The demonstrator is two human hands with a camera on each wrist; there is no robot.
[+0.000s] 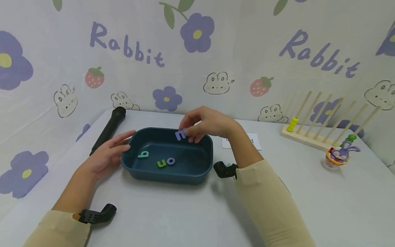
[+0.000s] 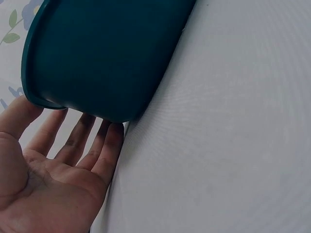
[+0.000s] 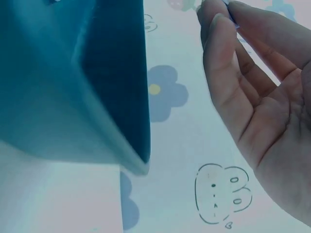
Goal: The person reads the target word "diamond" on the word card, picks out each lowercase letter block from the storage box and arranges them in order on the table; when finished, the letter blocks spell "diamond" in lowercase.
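Note:
A dark teal basin (image 1: 168, 177) stands on the table in the head view. Between thumb and fingers, my right hand (image 1: 213, 123) pinches a purple letter n (image 1: 180, 134) above the basin's far rim. Inside lie a teal letter (image 1: 143, 154), a green letter (image 1: 161, 164) and a bluish letter o (image 1: 171, 161). My left hand (image 1: 105, 156) is at the basin's left end, its fingers extended. In the left wrist view those fingertips meet the basin's outer wall (image 2: 107, 53). Only a blue edge of the held letter (image 3: 231, 13) shows in the right wrist view.
A black rod with a thicker end (image 1: 109, 128) lies at the back left. A printed card (image 1: 256, 141) is partly behind my right forearm. To the right are a wooden peg rack (image 1: 311, 140) with beads and a purple rabbit toy (image 1: 339, 156).

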